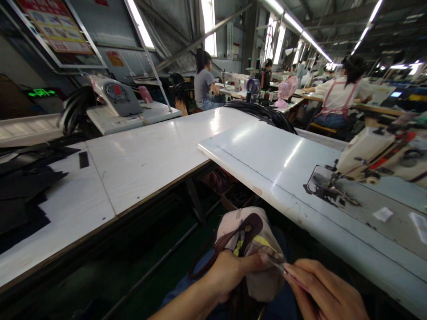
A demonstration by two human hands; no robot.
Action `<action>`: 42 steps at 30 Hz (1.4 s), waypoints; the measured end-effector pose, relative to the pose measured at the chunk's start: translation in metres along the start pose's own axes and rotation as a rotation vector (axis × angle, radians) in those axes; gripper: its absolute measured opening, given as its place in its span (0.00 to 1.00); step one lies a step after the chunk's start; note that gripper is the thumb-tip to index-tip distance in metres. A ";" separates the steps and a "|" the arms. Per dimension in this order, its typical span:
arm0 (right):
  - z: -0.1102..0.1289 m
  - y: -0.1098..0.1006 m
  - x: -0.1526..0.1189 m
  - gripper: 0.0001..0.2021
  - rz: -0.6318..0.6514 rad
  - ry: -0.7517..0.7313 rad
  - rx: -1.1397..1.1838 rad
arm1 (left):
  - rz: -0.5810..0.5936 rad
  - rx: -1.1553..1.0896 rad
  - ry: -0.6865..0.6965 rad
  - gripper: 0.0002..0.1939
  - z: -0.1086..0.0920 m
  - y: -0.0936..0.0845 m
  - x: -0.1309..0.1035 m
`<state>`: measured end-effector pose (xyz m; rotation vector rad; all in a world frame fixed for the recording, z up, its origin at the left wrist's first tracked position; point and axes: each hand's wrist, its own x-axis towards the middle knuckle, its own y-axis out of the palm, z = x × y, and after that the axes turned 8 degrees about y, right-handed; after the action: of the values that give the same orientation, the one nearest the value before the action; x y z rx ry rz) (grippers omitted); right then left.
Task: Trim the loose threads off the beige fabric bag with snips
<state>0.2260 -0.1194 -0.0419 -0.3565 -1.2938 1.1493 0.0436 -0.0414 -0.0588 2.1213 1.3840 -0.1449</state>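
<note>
A beige fabric bag (263, 218) with dark brown trim, a zip and yellow patches rests on my lap, below the table edge. My left hand (233, 271) grips the bag from its near side, thumb pressed on the cloth. Close by on the right, my right hand (323, 289) is closed in a pinch around a slim pointed tool (277, 265). Its shiny tip reaches the cloth beside my left thumb; its exact kind is too small to tell. A brown strap (200, 262) loops off the bag's left side.
A white sewing machine (373, 155) stands on the table (253, 151) at right, with paper scraps near it. Dark fabric pieces (23, 191) lie on the left table (143, 155). Black cords (260, 113) are bundled behind. Several people sit at machines farther back.
</note>
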 end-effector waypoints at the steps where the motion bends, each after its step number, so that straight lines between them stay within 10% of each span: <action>1: -0.002 0.001 0.001 0.07 -0.005 0.040 0.077 | -0.022 0.000 -0.001 0.21 -0.001 0.000 0.000; 11: -0.016 0.041 -0.010 0.09 0.080 0.596 0.750 | -0.010 -0.036 -0.022 0.18 -0.002 0.001 -0.001; 23: -0.006 0.008 -0.001 0.10 -0.090 -0.007 0.089 | 0.010 -0.032 0.022 0.21 -0.004 0.000 0.002; 36: -0.018 0.066 -0.020 0.07 -0.022 0.672 1.049 | 0.034 0.015 -0.062 0.20 0.003 -0.002 0.004; 42: -0.009 0.051 -0.016 0.12 -0.227 0.945 0.933 | 0.035 -0.032 -0.062 0.21 -0.001 0.003 0.005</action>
<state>0.2129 -0.1059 -0.0932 -0.0180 0.0759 1.0533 0.0485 -0.0379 -0.0590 2.0961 1.3042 -0.1715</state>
